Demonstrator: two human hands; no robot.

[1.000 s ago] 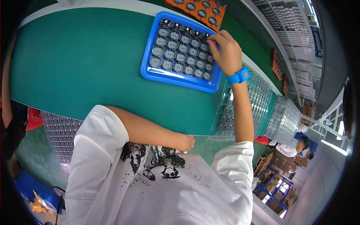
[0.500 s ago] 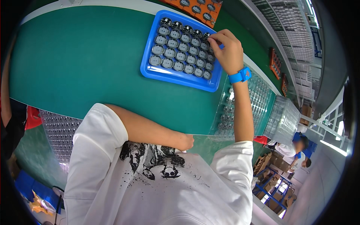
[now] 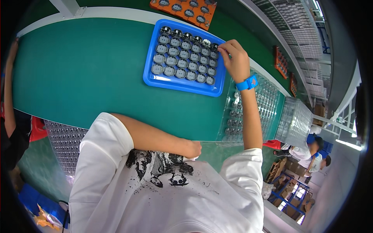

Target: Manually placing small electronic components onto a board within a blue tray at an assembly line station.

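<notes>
A blue tray (image 3: 182, 88) lies on the green work surface, holding rows of round grey parts (image 3: 182, 63) with small holes. Its far row is made up of dark, shiny round parts (image 3: 187, 36). At the tray's far right corner my right hand (image 3: 237, 64) pinches at the last dark part of that row. Its fingertips partly cover the part, which still sits in the tray. My left hand (image 3: 191, 149) is closed near the table's front edge, close to my shirt. A bit of white shows under its fingers; what it holds is unclear.
Beyond the tray stands an orange fixture (image 3: 189, 13) with round parts. Clear plastic trays (image 3: 252, 108) of parts lie to the right, and stacked clear trays (image 3: 294, 120) farther right. Another person's arm (image 3: 10, 77) reaches along the far left edge.
My right hand has shifted from the fifth to the last dark part of the far row. The fifth part is now uncovered and looks brighter. My left hand stays closed at the edge.
</notes>
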